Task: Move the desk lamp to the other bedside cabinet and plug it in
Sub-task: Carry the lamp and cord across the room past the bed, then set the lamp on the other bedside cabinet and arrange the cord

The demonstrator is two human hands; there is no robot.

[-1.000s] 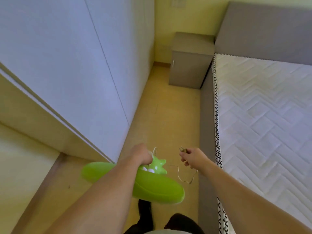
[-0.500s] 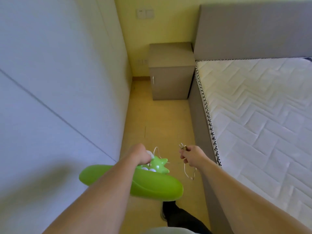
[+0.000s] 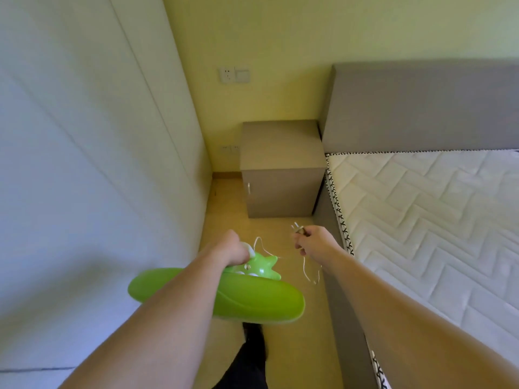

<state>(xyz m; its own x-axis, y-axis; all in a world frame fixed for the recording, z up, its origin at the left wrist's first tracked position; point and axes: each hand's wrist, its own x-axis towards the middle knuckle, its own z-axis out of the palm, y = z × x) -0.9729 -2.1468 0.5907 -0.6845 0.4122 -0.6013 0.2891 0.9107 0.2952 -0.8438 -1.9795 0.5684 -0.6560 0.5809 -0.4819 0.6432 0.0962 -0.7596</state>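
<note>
The left hand (image 3: pixel 234 248) grips the green desk lamp (image 3: pixel 252 299) at its top, and the lamp hangs above the floor (image 3: pixel 295 346). The right hand (image 3: pixel 316 244) pinches the plug (image 3: pixel 298 229), and the thin white cord (image 3: pixel 307 272) hangs in a loop between both hands. Ahead, the grey bedside cabinet (image 3: pixel 280 169) stands just beside the bed (image 3: pixel 421 220). On the wall above it there is a socket (image 3: pixel 227 75).

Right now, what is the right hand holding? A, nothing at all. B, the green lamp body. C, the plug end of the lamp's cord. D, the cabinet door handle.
C: the right hand pinches the plug, with the white cord looping down from it, while the left hand carries the green lamp well short of the bedside cabinet.
</note>
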